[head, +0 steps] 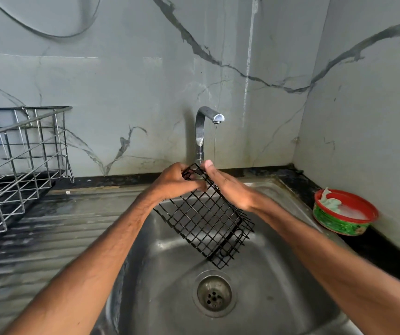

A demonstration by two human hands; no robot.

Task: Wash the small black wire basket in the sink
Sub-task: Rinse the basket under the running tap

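The black wire basket [206, 221] is held in the air above the sink [278, 274], clear of the basin floor. It is tilted: its upper end is near the base of the tap [203, 131] and its lower corner hangs above the drain [214, 294].

Both hands are close together at the upper end of the basket.
- Left hand [174, 181]: fingers curled round the upper left wires.
- Right hand [228, 189]: palm along the upper right side, thumb raised against the top rim. Its other fingers are hidden behind the mesh.

A thin stream of water [215, 143] runs from the tap spout just behind the right thumb.

A steel dish rack [25, 153] stands on the counter's left edge. A red-rimmed bowl [343, 213] holding a cloth and foam sits at the counter's back right corner.
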